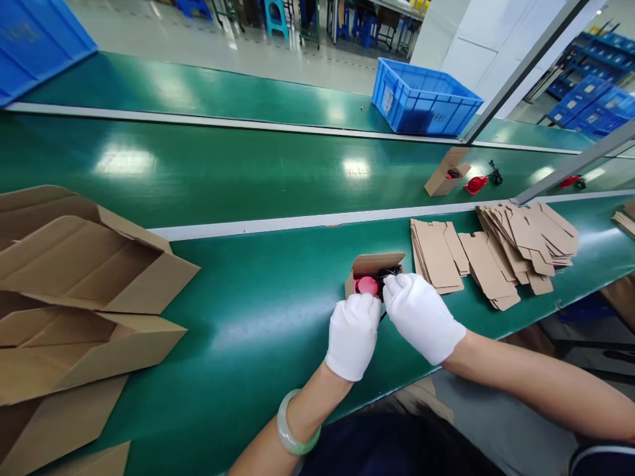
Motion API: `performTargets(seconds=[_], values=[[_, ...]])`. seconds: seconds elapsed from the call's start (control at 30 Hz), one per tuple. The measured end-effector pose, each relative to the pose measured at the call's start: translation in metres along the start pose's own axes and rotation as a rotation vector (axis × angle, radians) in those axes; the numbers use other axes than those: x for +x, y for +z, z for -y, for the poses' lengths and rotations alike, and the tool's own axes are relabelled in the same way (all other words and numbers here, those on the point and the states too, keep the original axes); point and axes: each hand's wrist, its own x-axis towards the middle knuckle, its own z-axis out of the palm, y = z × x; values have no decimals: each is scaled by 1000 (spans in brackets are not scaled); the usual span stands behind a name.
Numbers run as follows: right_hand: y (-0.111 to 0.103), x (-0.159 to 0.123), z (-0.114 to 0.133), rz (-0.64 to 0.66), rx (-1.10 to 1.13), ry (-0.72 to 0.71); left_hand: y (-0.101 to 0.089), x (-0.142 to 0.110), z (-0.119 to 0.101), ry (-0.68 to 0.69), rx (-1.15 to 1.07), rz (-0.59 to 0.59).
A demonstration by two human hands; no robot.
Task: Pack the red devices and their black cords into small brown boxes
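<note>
A small open cardboard box (379, 261) stands on the green bench in front of me, its lid flap raised at the back. Inside it a round red device (368, 285) shows on the left, and a black cable (391, 272) lies bunched on the right. My left hand (353, 336), in a white glove, has its fingers curled over the near side of the box, just below the red device. My right hand (417, 314), also gloved, pinches the black cable at the box's right side. The fingertips of both hands are partly hidden.
Flattened cardboard boxes (439, 254) lie to the right. Large opened cartons (64, 264) stand at the left. Across the divider, the green conveyor (238, 172) carries another small box (446, 177) and a red device with cable (476, 184). A blue crate (426, 99) sits beyond.
</note>
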Motion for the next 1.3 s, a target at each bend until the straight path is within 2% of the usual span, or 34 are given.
performTargets(seconds=[0.1, 0.23, 0.33, 0.4, 0.5, 0.57, 0.63, 0.7, 0.77, 0.83, 0.93, 1.03, 1.1, 1.2, 1.27, 1.3], values=[[0, 20, -4, 140, 79, -42, 0, 1, -2, 11, 15, 14], [-9, 50, -17, 355, 86, -246, -1, 1, -2, 25, -7, 10], [-17, 49, -29, 430, 98, -307, -1, -1, 0, 48, -111, 1], [-20, 33, -36, 317, 148, -328, -1, -4, 4, 57, -205, -35], [-20, -2, -44, 8, 239, -400, -2, -10, 15, 102, -385, -122], [-15, -20, -44, -141, 258, -435, -5, -13, 23, 112, -490, -191], [-5, -29, -38, -204, 268, -470, -7, -14, 32, 35, -534, -272], [8, -26, -28, -252, 296, -540, -7, -12, 39, -109, -551, -307], [19, -17, -18, -285, 314, -604, -2, -8, 46, -263, -619, -249], [26, -7, -11, -307, 311, -643, 5, -5, 50, -359, -750, -127], [29, 1, -9, -312, 317, -684, 17, -2, 54, -410, -889, 33], [29, 0, -13, -357, 380, -697, 25, -3, 54, -431, -958, 109], [27, -3, -17, -436, 437, -630, 27, -2, 53, -429, -998, 123], [22, -5, -23, -524, 426, -350, 27, -1, 52, -396, -1022, 132], [14, -2, -27, -489, 316, -210, 26, -1, 53, -375, -1036, 144], [10, 1, -29, -450, 255, -196, 26, -1, 53, -363, -1041, 153]])
